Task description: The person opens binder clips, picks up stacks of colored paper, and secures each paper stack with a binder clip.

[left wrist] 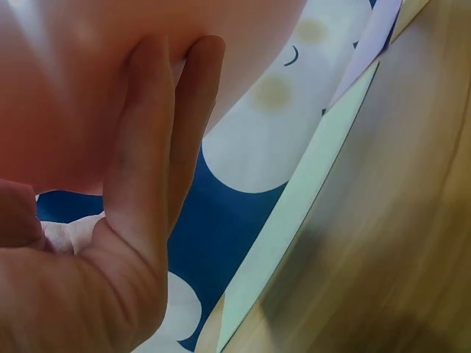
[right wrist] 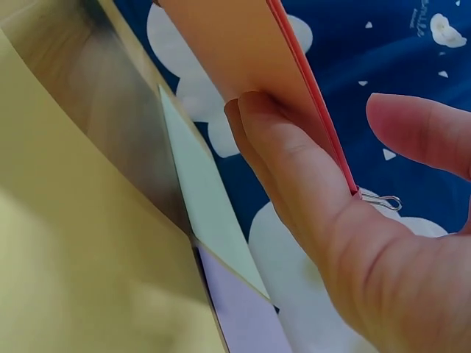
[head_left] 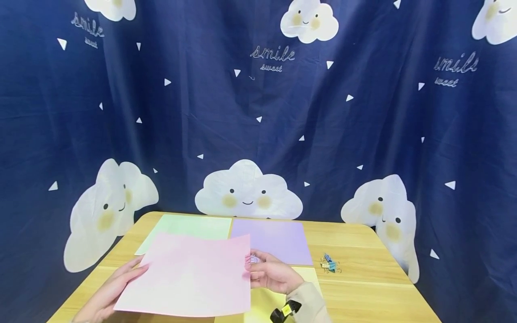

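Note:
My left hand [head_left: 115,287] grips the left edge of a broad pink paper [head_left: 194,273], which is raised and tilted above the table. Underneath the paper, the left fingers [left wrist: 143,147] lie extended in the left wrist view. At the opposite edge, straight fingers of my right hand [head_left: 276,273] support the paper from behind. In the right wrist view the right thumb [right wrist: 419,129] stands apart from it, and the paper's edge looks layered. A small clip with a wire handle [right wrist: 383,201] sits at that edge, beside the right hand.
Flat on the wooden table [head_left: 363,287] lie green paper [head_left: 194,226], purple paper [head_left: 274,240] and yellow paper [head_left: 308,278], the yellow partly covered by my right arm. Several binder clips [head_left: 329,264] lie to the right. A dark blue cloud-print curtain [head_left: 218,112] hangs behind the table.

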`<state>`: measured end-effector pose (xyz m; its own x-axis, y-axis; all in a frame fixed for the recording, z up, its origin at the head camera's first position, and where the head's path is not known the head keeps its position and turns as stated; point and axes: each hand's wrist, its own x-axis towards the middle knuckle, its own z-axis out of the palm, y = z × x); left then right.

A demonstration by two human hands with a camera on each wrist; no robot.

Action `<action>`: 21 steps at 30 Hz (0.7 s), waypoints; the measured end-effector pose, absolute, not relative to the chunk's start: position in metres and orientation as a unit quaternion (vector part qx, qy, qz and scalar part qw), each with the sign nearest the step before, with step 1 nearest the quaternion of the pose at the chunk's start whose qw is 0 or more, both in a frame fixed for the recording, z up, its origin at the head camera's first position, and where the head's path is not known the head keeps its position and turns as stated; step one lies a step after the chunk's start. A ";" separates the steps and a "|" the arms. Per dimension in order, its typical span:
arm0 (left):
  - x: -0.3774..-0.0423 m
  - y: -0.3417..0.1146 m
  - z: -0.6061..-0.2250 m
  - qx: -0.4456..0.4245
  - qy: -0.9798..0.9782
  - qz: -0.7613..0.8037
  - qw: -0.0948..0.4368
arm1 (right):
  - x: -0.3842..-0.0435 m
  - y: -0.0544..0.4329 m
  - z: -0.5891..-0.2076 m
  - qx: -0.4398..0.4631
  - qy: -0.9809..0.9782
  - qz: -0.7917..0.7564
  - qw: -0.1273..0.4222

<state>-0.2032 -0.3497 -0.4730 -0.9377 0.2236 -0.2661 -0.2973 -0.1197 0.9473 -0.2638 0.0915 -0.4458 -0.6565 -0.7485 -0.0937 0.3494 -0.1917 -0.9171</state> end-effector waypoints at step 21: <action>-0.196 -0.383 -0.483 -0.083 0.672 0.715 0.175 | -0.258 0.063 -0.457 -0.171 0.546 -0.739 0.357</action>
<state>-0.1964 -0.3827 -0.4835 -0.9250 0.1379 -0.3541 -0.3621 -0.0368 0.9314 -0.2578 0.0629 -0.4571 -0.6868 -0.7140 -0.1361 0.3401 -0.1502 -0.9283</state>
